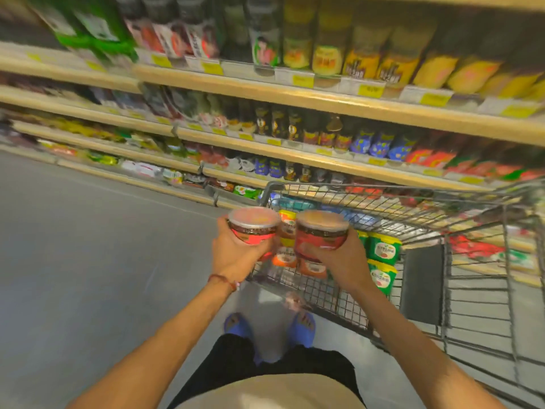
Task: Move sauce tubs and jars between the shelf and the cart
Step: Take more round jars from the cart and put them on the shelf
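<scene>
Two red sauce tubs aloft, one per hand, above the near corner of the wire cart (442,222); left hand (233,255) cups the left tub (253,227) from below and the side, fingers curled round its wall, clear lid up; right hand (342,261) wraps the right tub (321,233) likewise, fingers curled under its base; tubs just beside each other, contact cannot be told. Inside the cart: orange-labelled tubs (287,231) directly behind the held pair; green-lidded tubs (383,249) to the right. Shelf (265,93) beyond, rows of jars and bottles, blurred; yellow price tags (370,90) along its edges. Red cord bracelet (224,280) on left wrist; blue sandals (300,329) on grey floor (88,246).
</scene>
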The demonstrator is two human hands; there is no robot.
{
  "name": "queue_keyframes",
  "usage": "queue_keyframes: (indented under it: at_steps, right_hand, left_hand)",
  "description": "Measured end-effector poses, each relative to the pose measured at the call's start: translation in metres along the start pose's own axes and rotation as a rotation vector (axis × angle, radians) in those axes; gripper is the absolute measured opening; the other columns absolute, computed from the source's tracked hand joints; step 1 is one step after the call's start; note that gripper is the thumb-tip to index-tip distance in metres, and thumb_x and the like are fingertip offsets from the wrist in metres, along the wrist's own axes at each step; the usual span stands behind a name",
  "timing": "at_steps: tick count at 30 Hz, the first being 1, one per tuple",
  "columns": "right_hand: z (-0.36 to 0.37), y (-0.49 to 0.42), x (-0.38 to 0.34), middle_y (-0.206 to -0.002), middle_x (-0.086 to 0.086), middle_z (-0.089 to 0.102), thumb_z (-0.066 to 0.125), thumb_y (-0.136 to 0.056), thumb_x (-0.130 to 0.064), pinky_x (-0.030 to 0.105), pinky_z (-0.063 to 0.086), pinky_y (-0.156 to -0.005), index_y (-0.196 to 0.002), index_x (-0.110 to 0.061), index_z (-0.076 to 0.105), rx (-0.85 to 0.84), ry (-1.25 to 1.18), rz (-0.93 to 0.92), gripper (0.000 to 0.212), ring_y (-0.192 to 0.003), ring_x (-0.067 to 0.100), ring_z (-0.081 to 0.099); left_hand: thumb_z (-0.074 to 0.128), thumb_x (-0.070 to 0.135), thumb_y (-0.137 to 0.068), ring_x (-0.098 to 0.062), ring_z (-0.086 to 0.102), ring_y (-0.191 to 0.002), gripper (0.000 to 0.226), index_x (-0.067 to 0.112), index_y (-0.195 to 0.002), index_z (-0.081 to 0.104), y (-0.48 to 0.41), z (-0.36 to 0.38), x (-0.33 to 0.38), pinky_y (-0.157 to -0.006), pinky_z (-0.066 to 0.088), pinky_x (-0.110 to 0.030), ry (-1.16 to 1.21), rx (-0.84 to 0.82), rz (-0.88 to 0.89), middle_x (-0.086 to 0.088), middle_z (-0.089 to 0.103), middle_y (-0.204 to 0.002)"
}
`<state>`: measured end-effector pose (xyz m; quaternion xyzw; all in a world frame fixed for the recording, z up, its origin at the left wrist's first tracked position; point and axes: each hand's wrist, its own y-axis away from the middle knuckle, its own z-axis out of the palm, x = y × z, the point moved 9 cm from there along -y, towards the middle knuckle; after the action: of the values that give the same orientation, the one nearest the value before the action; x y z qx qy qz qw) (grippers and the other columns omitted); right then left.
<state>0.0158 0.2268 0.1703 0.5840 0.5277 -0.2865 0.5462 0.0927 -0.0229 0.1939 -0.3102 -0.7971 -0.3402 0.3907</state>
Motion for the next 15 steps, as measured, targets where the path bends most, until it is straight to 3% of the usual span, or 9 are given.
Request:
queue_keyframes:
  at_steps: [3, 6, 7, 10, 13, 15]
  right_hand:
    - [0.012, 0.001, -0.043, -0.111, -0.021, 0.067, 0.101, -0.057, -0.024, 0.017, 0.053, -0.082, -0.113, -0.043, 0.055, 0.0, 0.013, -0.097, 0.075, -0.099, -0.006, 0.066]
    - [0.029, 0.004, -0.085, -0.117, -0.018, 0.067, 0.102, -0.055, -0.032, 0.024, 0.055, -0.088, -0.124, -0.038, 0.053, 0.017, 0.011, -0.179, 0.085, -0.104, -0.005, 0.065]
    - [0.037, 0.005, -0.099, -0.118, -0.017, 0.067, 0.102, -0.055, -0.035, 0.026, 0.056, -0.09, -0.126, -0.037, 0.054, 0.025, 0.01, -0.211, 0.086, -0.106, -0.004, 0.065]
    - [0.065, 0.007, -0.144, -0.12, -0.017, 0.069, 0.1, -0.055, -0.047, 0.03, 0.057, -0.093, -0.127, -0.037, 0.057, 0.031, 0.017, -0.322, 0.084, -0.11, 0.002, 0.067]
    - [0.102, 0.011, -0.184, -0.123, -0.012, 0.069, 0.093, -0.052, -0.06, 0.035, 0.059, -0.095, -0.13, -0.036, 0.057, 0.05, 0.021, -0.4, 0.089, -0.114, 0.008, 0.067]
    - [0.134, 0.01, -0.205, -0.123, -0.013, 0.07, 0.095, -0.049, -0.058, 0.037, 0.058, -0.098, -0.128, -0.04, 0.056, 0.038, -0.011, -0.411, 0.09, -0.116, 0.01, 0.068]
  left_hand:
    - [0.098, 0.049, -0.045, -0.014, 0.067, -0.099, 0.093, 0.029, -0.121, 0.047, 0.001, -0.033, 0.026, -0.085, 0.055, -0.024, 0.064, 0.08, 0.098, 0.016, 0.064, -0.105]
    - [0.1, 0.04, -0.048, -0.011, 0.065, -0.102, 0.094, 0.027, -0.126, 0.048, -0.004, -0.068, 0.043, -0.078, 0.047, -0.006, 0.124, 0.172, 0.169, 0.011, 0.064, -0.113]
    - [0.101, 0.037, -0.05, -0.01, 0.065, -0.104, 0.094, 0.028, -0.127, 0.048, -0.006, -0.08, 0.048, -0.079, 0.048, -0.007, 0.138, 0.199, 0.195, 0.011, 0.064, -0.116]
    - [0.102, 0.033, -0.049, -0.007, 0.066, -0.105, 0.095, 0.031, -0.127, 0.047, -0.016, -0.119, 0.058, -0.09, 0.058, -0.031, 0.212, 0.257, 0.248, 0.011, 0.065, -0.119]
    - [0.102, 0.036, -0.048, -0.008, 0.068, -0.106, 0.096, 0.037, -0.127, 0.048, -0.038, -0.163, 0.059, -0.085, 0.062, -0.046, 0.33, 0.273, 0.271, 0.012, 0.066, -0.12]
    - [0.102, 0.035, -0.048, -0.012, 0.069, -0.107, 0.096, 0.041, -0.126, 0.048, -0.055, -0.197, 0.056, -0.082, 0.062, -0.049, 0.387, 0.282, 0.273, 0.012, 0.066, -0.12]
